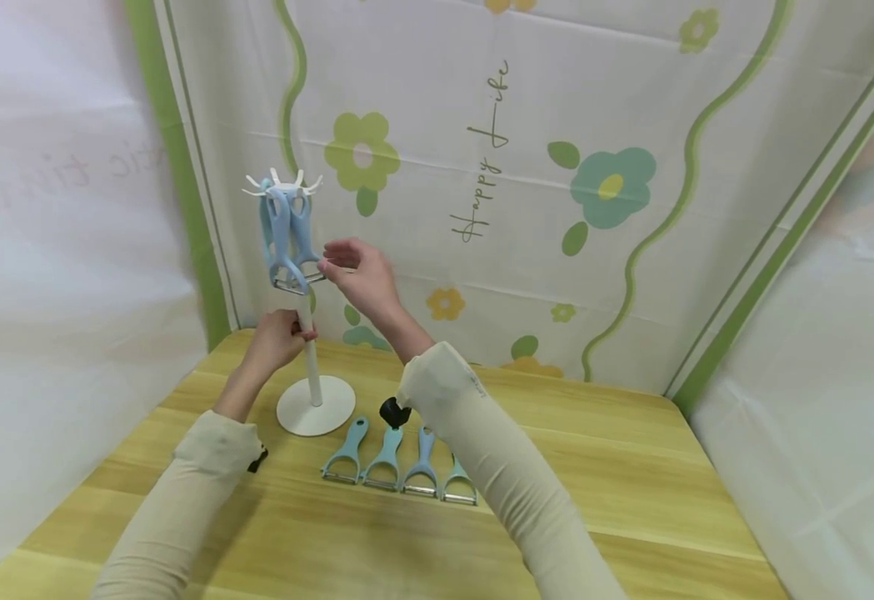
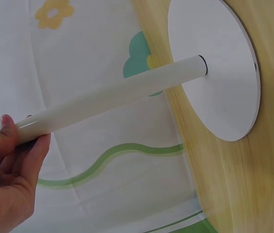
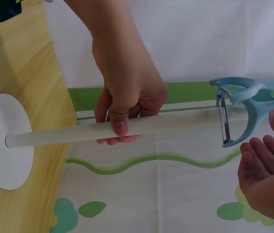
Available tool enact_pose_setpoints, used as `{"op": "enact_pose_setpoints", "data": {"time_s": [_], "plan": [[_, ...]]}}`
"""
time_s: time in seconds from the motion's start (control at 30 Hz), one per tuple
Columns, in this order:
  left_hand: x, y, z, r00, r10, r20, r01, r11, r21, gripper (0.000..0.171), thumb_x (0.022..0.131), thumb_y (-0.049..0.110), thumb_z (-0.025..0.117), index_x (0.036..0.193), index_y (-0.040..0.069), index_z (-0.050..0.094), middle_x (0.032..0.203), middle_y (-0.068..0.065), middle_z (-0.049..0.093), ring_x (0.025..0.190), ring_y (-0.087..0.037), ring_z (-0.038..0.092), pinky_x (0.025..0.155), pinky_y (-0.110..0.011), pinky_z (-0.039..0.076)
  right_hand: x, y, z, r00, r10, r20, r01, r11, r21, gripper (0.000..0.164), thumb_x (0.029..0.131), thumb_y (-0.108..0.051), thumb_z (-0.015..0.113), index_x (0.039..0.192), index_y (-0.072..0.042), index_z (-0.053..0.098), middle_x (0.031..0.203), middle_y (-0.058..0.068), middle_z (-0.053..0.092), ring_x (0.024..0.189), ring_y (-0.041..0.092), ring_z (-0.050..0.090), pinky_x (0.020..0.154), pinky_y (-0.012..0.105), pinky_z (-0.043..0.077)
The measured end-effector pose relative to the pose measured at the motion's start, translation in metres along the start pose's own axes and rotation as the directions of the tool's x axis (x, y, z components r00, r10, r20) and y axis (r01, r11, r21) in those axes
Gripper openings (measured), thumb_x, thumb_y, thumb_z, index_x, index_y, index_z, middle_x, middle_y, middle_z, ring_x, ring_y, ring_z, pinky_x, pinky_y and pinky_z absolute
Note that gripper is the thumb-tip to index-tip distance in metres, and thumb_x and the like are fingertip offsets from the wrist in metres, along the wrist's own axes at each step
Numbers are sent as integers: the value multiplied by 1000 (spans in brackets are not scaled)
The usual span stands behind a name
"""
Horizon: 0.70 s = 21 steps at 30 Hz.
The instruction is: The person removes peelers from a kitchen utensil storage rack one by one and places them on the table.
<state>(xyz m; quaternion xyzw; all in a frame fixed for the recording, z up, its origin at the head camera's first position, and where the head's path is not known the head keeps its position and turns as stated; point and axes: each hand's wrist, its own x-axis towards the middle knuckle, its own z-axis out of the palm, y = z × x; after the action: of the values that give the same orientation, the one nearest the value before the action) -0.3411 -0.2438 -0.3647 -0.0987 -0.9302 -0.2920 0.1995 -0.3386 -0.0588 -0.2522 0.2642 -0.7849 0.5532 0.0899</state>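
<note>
My left hand (image 1: 275, 340) grips the white pole (image 2: 122, 92) of an upright rack, thumb on one side and fingers on the other. The rack has a round white base (image 1: 317, 406) on the table and a ring of white hooks (image 1: 284, 185) at its top. Blue peelers (image 1: 281, 229) hang from the hooks, their metal blades downward. Beside the nearest hanging peeler (image 3: 255, 114) is my right hand (image 1: 362, 275), thumb apart from the loosely bent fingers. Its thumb tip lies right at the peeler's edge in the right wrist view.
Several blue and green peelers lie in a row on the wooden table, among them a green-blue peeler (image 1: 384, 458) and a blue peeler (image 1: 423, 458). A printed curtain (image 1: 481, 275) closes off the back. White fabric walls (image 1: 69, 292) stand at the sides.
</note>
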Motion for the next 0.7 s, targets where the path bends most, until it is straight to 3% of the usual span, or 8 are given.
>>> {"op": "enact_pose_setpoints", "data": {"time_s": [0.27, 0.43, 0.57, 0.7], "plan": [[1, -2, 0, 1000, 14, -5, -15, 999, -38, 5, 87, 2, 69, 83, -1, 69, 76, -16, 71, 73, -30, 68, 73, -49, 55, 8, -8, 8, 994, 45, 95, -51, 997, 56, 42, 97, -21, 67, 136, -11, 54, 133, 7, 66, 123, 16, 63, 95, 27, 55], [1, -2, 0, 1000, 20, 19, -19, 999, -27, 6, 89, 3, 69, 84, 0, 69, 75, -15, 71, 71, -28, 67, 70, -46, 54, 9, -12, 9, 990, 40, 133, -45, 998, 34, 37, 98, -20, 64, 133, -9, 56, 114, 11, 73, 98, 14, 69, 80, 22, 54], [1, -2, 0, 999, 12, 30, -12, 1000, -17, 8, 90, 5, 70, 85, 0, 69, 75, -14, 70, 69, -26, 66, 66, -40, 52, 8, -13, 7, 990, 7, 140, -9, 1000, 14, 21, 101, -17, 60, 114, -3, 68, 89, 7, 69, 76, 12, 55, 65, 21, 44], [0, -1, 0, 1000, -2, 29, 3, 1000, -23, 8, 90, 6, 70, 85, 0, 69, 76, -15, 71, 70, -26, 66, 65, -38, 51, 7, -14, 4, 992, 15, 123, -18, 1000, 22, 20, 102, -15, 58, 103, -1, 71, 80, 2, 61, 73, 11, 47, 63, 21, 39]]}}
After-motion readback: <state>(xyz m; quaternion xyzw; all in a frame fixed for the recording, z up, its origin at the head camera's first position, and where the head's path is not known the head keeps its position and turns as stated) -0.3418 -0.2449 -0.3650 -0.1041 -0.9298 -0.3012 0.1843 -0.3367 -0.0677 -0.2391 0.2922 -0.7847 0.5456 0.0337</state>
